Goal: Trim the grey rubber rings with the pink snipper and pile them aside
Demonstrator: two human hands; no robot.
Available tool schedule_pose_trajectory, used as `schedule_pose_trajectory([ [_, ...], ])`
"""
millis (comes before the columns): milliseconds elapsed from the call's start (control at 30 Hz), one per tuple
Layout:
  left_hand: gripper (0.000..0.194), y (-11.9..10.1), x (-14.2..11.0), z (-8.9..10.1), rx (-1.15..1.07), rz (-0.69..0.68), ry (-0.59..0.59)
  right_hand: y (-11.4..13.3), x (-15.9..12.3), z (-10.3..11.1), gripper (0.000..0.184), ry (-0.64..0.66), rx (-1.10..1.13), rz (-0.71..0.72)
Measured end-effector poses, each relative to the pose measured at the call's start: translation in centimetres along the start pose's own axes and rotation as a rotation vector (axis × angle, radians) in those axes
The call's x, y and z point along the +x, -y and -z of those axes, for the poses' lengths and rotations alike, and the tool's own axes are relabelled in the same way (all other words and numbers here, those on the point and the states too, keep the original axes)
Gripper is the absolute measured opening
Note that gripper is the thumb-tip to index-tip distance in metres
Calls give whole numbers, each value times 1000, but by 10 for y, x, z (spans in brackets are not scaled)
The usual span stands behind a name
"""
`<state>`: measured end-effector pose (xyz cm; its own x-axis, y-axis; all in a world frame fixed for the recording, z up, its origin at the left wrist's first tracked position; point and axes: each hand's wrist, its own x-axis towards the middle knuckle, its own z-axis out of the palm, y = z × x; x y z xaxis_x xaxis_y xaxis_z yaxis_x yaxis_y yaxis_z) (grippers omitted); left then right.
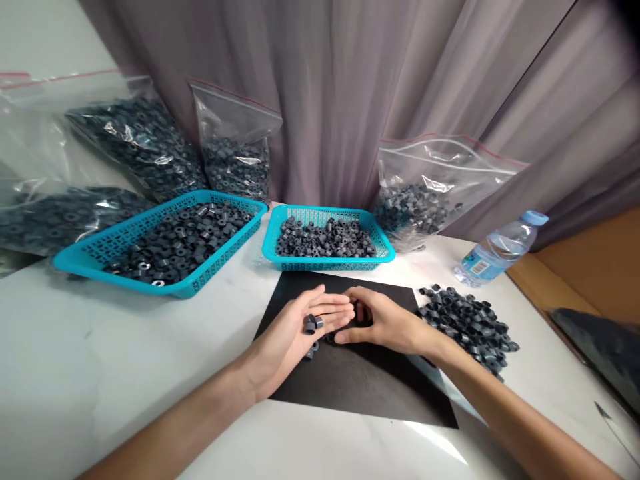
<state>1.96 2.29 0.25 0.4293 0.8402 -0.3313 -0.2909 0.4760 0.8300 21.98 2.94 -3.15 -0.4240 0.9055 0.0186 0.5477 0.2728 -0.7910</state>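
Observation:
My left hand [295, 327] lies palm up over a black mat [360, 373], fingers stretched out, with two or three small dark grey rings [313, 324] resting in the palm. My right hand [383, 323] rests on the mat just to its right, fingers curled around more dark rings; its fingertips touch the left hand's fingers. A few loose rings [313, 350] lie on the mat under the left hand.
A pile of dark rings [467, 320] lies right of the mat. Two teal baskets [107, 243] [383, 237] of rings stand behind it. Clear zip bags of rings [235, 153] [425, 193] lean on a grey curtain. A water bottle [500, 253] lies at right.

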Motion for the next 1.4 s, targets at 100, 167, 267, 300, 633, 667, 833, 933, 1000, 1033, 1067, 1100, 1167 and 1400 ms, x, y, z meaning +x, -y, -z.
schedule_pose_trajectory([
  [100,28,0,-1,4,54,-82,64,2,1,-16,49,-93,-48,20],
  [167,31,0,-2,5,92,-118,90,3,2,-20,42,-125,-59,6],
  [267,29,0,-3,4,88,-124,71,5,2,-18,27,-102,-7,-16],
  [300,27,0,-2,4,84,-121,62,6,2,-16,24,-82,28,-17],
  [633,23,11,0,1,-43,-9,21,5,-5,27,32,-37,150,-63],
  [667,27,11,0,-1,-62,16,13,7,-8,33,32,-59,134,-65],
  [833,46,10,-3,-6,-130,100,58,27,-17,44,26,-87,121,25],
  [933,45,10,-4,-6,-144,91,87,35,-19,37,20,-24,87,94],
  [1000,44,10,-4,-5,-144,91,82,36,-18,32,15,-12,36,118],
  [1033,42,11,-4,-5,-141,91,82,36,-18,30,14,-13,13,127],
  [1067,39,12,-4,-5,-135,87,82,35,-18,29,14,-18,-7,134],
  [1100,35,12,-5,-4,-124,75,81,35,-18,29,14,-20,-22,141],
  [1167,25,13,-5,-4,-82,36,81,35,-18,29,15,-19,-42,155],
  [1400,15,13,-7,-4,51,15,61,38,-20,30,22,-41,-65,185],
])
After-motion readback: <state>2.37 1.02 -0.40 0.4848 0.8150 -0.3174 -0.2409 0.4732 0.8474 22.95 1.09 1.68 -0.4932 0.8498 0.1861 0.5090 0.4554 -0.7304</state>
